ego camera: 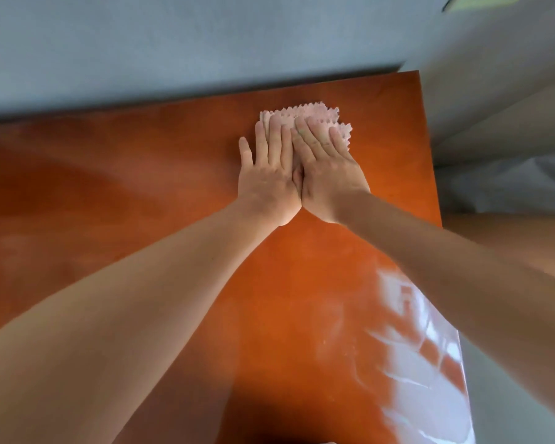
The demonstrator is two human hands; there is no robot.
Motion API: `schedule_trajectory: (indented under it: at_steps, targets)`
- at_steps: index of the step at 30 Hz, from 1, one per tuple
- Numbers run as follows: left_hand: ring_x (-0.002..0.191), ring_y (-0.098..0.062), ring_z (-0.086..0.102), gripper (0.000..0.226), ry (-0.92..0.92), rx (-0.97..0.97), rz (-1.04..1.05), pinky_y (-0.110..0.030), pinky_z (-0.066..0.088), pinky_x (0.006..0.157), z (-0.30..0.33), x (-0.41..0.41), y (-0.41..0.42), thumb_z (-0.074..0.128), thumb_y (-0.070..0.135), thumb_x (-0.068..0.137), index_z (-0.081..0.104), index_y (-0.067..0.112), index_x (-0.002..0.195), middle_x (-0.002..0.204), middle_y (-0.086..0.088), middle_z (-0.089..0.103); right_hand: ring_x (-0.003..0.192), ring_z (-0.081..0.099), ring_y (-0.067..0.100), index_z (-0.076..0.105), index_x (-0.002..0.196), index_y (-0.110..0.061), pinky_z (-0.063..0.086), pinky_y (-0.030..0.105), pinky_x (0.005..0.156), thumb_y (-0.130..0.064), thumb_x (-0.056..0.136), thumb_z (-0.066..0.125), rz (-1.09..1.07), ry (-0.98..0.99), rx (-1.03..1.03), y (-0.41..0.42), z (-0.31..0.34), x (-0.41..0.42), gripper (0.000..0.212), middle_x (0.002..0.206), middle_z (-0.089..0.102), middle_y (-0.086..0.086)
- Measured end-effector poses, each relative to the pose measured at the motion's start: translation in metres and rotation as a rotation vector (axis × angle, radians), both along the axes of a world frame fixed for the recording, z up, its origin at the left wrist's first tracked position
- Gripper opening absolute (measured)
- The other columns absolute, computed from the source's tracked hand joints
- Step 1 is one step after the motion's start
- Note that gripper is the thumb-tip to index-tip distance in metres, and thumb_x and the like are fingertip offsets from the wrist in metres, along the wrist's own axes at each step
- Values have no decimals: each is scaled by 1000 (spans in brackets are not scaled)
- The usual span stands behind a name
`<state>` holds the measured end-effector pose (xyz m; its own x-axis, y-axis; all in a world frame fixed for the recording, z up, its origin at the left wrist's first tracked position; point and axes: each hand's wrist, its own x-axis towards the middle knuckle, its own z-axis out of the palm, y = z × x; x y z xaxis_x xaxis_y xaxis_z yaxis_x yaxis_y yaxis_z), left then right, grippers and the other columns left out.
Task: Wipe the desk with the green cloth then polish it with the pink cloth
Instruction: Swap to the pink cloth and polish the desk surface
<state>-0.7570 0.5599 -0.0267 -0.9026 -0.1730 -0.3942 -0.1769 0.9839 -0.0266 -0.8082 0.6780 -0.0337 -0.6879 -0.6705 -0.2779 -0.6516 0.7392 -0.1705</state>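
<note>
A folded pink cloth (314, 116) with a zigzag edge lies on the orange-brown desk (125, 193), near its far right corner. My left hand (268, 174) and my right hand (326, 174) lie flat side by side on the cloth, fingers straight, pressing it down onto the desk. The right hand partly overlaps the left. Most of the cloth is hidden under the hands; only its far edge and right corner show. No green cloth is in view.
A grey wall (173, 43) runs along the desk's far edge. The desk's right edge (430, 149) drops off close to the hands. A bright window reflection (430, 363) glares on the near right of the desk.
</note>
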Motion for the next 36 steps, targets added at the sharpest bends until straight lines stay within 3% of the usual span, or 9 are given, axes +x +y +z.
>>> schedule_trajectory:
  at_steps: [10,21,36]
  targets:
    - [153,-39,-18,66,-38,-1,32,-57,-4,123,-3,-33,1,2,41,107,-21,1,155,164,-20,-25,157,-7,17,5,162,-15,-5,38,127,-36,107,14,5,-39,-44,-1,3,-30,60,171,0,3]
    - [153,-39,-17,65,-8,34,-48,-58,-2,123,-3,-79,67,2,40,108,-20,3,156,165,-19,-24,156,-9,14,1,163,-19,-8,34,125,-40,108,16,-115,-33,-6,68,9,-63,60,171,-2,1]
    - [153,-39,-19,65,-2,25,-126,-58,-2,123,-5,-106,106,1,42,108,-20,5,156,165,-17,-25,156,-8,14,2,163,-17,-2,37,128,-32,108,17,-225,-60,-50,107,10,-77,59,171,-3,2]
